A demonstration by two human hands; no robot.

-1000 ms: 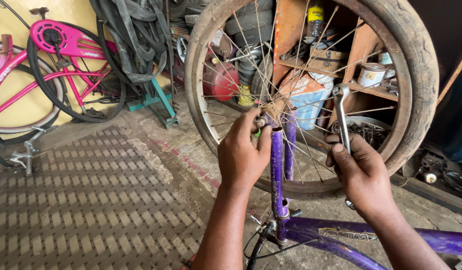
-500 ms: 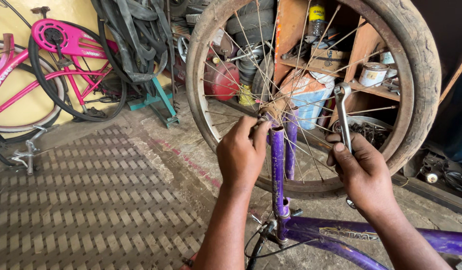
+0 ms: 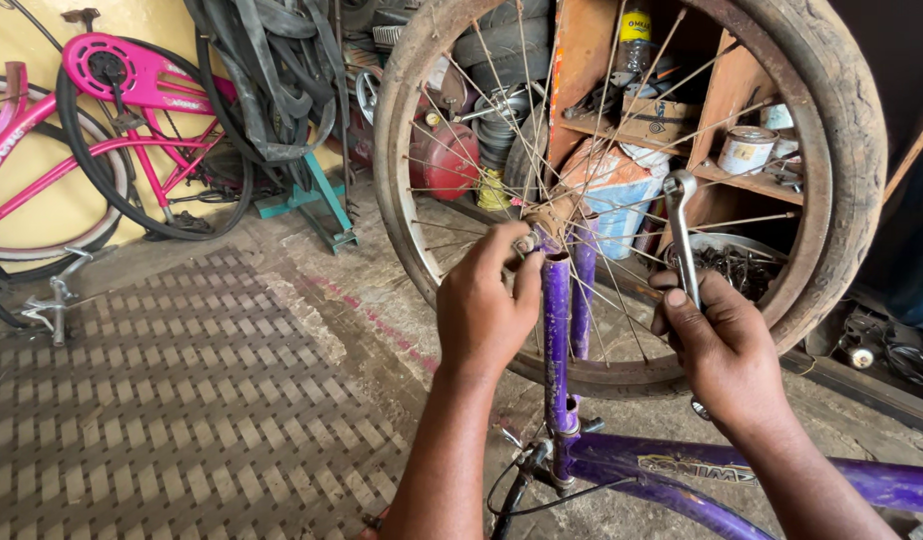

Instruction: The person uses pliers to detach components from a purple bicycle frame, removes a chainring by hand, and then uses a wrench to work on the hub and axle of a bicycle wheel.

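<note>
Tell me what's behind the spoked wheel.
Behind the spoked wheel: wooden shelves with a tin, a red gas cylinder, stacked tyres. Rim and spokes hide the rest.

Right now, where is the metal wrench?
In the head view, the wrench stands upright in the right hand, right of the purple fork, before the wheel.

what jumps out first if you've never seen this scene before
A big worn bicycle wheel fills the upper middle, set in a purple fork. The left hand pinches at the axle beside the hub, while the right hand holds a metal spanner upright just right of it. Far left, a pink bicycle leans against a yellow wall.
</note>
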